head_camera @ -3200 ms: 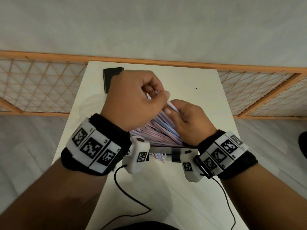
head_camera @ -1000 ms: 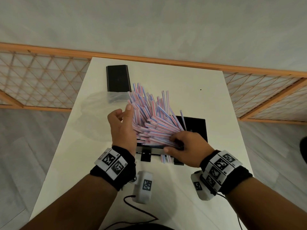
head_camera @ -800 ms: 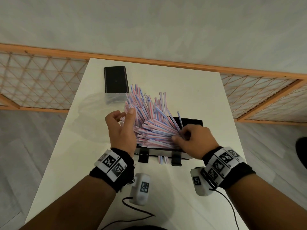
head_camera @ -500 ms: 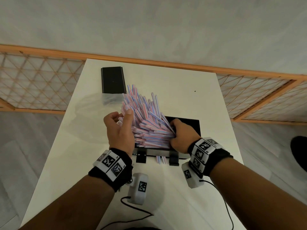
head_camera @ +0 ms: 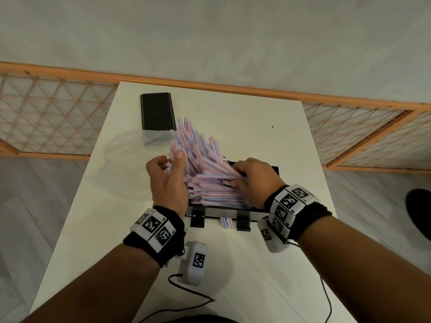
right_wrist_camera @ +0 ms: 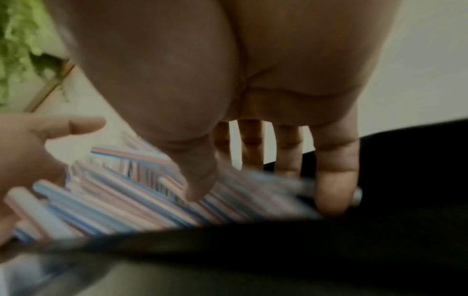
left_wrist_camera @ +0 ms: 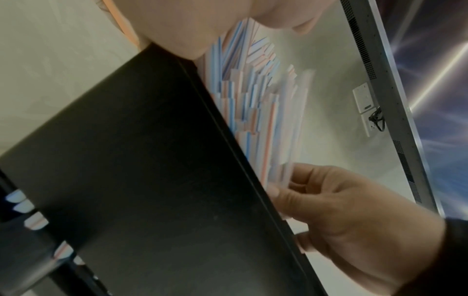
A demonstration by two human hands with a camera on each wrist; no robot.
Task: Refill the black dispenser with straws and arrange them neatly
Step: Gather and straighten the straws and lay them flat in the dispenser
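A black dispenser stands on the white table, near the front, and a big heap of red, white and blue striped straws is piled in its open top. The straws nearest the person lie roughly flat and side by side across the dispenser, while those farther back fan upward and away in a loose, uneven spray. The left hand is at the left side of the heap, its thumb raised against the upright straws and its fingers curled loosely around their left ends. The right hand rests on the right side of the heap, fingers bent down onto the straw ends; the right wrist view shows these fingers spread apart, pressing on the pile rather than closing round it. A few straw tips poke out of the slot low on the dispenser's front. A flat black lid lies well apart at the far left of the table, with a clear plastic bag just in front of it.
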